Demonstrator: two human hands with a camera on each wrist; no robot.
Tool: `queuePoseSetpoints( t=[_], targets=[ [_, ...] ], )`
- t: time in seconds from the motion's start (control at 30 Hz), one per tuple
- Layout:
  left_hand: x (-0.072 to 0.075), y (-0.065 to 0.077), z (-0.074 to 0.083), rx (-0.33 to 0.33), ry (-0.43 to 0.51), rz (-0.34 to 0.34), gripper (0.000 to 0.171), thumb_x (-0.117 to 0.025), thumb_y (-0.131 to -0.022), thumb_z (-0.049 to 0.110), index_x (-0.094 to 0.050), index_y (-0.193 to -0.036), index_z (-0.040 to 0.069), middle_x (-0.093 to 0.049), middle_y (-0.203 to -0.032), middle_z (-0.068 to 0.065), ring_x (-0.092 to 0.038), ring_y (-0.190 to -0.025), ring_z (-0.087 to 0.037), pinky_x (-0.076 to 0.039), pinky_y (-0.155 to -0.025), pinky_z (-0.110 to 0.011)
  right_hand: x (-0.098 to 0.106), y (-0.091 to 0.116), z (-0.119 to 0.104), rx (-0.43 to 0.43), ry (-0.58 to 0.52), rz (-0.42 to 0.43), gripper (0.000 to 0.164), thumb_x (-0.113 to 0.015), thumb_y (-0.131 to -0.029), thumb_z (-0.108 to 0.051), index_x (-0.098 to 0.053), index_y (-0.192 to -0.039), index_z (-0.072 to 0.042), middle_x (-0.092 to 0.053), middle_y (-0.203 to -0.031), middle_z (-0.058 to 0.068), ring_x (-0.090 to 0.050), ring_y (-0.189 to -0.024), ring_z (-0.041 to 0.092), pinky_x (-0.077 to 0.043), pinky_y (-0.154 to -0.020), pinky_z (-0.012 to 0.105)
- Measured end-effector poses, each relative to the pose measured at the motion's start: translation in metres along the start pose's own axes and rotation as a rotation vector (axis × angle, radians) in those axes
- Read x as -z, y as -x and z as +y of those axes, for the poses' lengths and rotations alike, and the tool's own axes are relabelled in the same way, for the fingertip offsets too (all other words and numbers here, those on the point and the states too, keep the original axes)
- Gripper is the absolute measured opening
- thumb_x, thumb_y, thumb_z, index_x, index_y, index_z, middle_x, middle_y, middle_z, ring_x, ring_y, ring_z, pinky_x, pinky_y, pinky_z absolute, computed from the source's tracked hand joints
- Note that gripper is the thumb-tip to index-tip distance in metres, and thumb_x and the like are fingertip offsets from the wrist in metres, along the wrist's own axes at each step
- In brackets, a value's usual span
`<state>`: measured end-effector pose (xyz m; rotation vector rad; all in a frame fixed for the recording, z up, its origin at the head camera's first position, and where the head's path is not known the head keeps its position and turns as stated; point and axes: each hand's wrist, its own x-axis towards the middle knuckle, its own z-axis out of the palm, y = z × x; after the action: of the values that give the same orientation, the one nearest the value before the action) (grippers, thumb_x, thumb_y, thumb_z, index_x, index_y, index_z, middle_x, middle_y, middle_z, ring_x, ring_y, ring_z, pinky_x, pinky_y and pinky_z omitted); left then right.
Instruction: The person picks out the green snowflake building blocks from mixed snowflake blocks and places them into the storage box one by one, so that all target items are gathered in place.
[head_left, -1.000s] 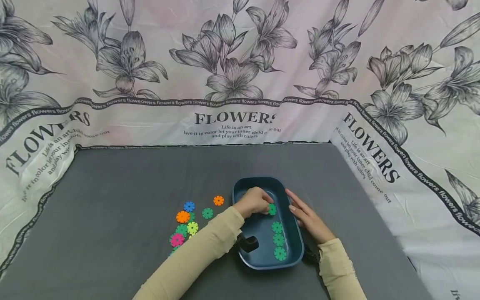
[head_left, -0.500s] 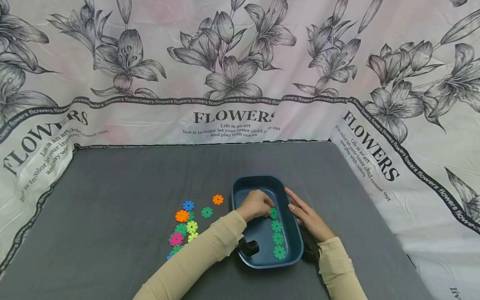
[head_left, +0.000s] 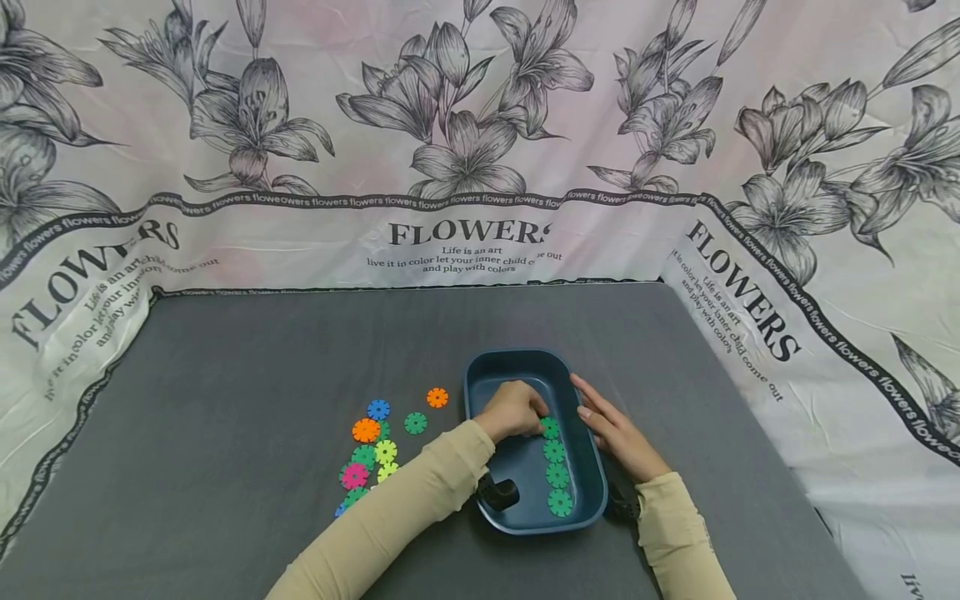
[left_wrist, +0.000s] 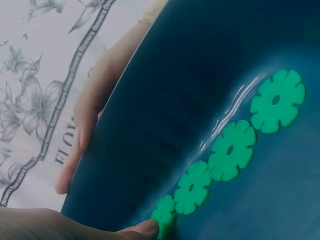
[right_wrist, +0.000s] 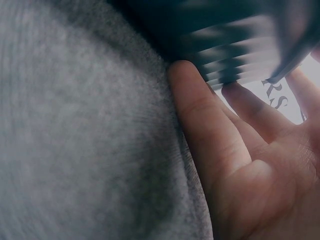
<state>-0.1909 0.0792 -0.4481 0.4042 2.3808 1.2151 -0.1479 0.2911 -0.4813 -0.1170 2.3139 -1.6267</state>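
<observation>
My left hand (head_left: 512,410) reaches into a dark blue tray (head_left: 491,521). Its curled fingers pinch a green interlocking disc (head_left: 551,428) at the far end of a row of green discs (head_left: 557,475) along the tray's right side. In the left wrist view, the thumb (left_wrist: 142,228) meets the edge of that end disc (left_wrist: 164,212), partly hidden at the bottom. My right hand (head_left: 622,437) rests against the tray's right wall from outside, fingers fairly straight. In the right wrist view, the right fingertips (right_wrist: 184,70) touch the tray's ribbed outer wall (right_wrist: 235,47).
Left of the tray lies a loose group of notched discs: blue (head_left: 378,409), orange (head_left: 366,430), pink (head_left: 354,476), yellow (head_left: 386,452) and green. Another orange disc (head_left: 437,397) lies nearer the tray. A flower-printed cloth (head_left: 465,167) hangs behind the grey table (head_left: 247,400).
My left hand has drawn the green disc slightly nearer, up to the end of the row, over the last second. The right hand keeps its place on the tray.
</observation>
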Motion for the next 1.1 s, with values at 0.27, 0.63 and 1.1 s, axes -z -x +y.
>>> queuePoseSetpoints(
  t=[0.27, 0.63, 1.1],
  targets=[
    [0.016, 0.015, 0.000, -0.081, 0.015, -0.011, 0.023, -0.072, -0.084, 0.009, -0.072, -0.106, 0.004, -0.071, -0.084, -0.004, -0.065, -0.066, -0.015, -0.050, -0.058, -0.023, -0.001, -0.003, 0.001, 0.007, 0.007, -0.003, 0.051, -0.044, -0.100, -0.042, -0.025, -0.147, -0.048, -0.015, -0.160, 0.007, -0.013, -0.146, 0.037, -0.023, -0.101, 0.073],
    [0.094, 0.132, -0.047, -0.078, 0.124, 0.210, 0.017, -0.065, -0.092, 0.024, -0.070, -0.108, 0.021, -0.069, -0.090, 0.001, -0.064, -0.077, -0.016, -0.053, -0.070, -0.031, 0.001, -0.001, 0.001, 0.017, 0.021, -0.009, 0.052, -0.044, -0.101, -0.042, -0.024, -0.149, -0.046, -0.014, -0.160, 0.008, -0.015, -0.145, 0.036, -0.025, -0.102, 0.070],
    [0.100, 0.171, -0.127, 0.139, -0.245, 0.451, 0.033, -0.078, -0.079, 0.013, -0.067, -0.109, 0.005, -0.055, -0.089, -0.006, -0.047, -0.072, -0.016, -0.040, -0.062, -0.031, 0.001, -0.001, -0.001, 0.017, 0.037, -0.006, 0.052, -0.044, -0.101, -0.041, -0.023, -0.149, -0.045, -0.014, -0.160, 0.008, -0.015, -0.145, 0.037, -0.026, -0.101, 0.071]
  ],
)
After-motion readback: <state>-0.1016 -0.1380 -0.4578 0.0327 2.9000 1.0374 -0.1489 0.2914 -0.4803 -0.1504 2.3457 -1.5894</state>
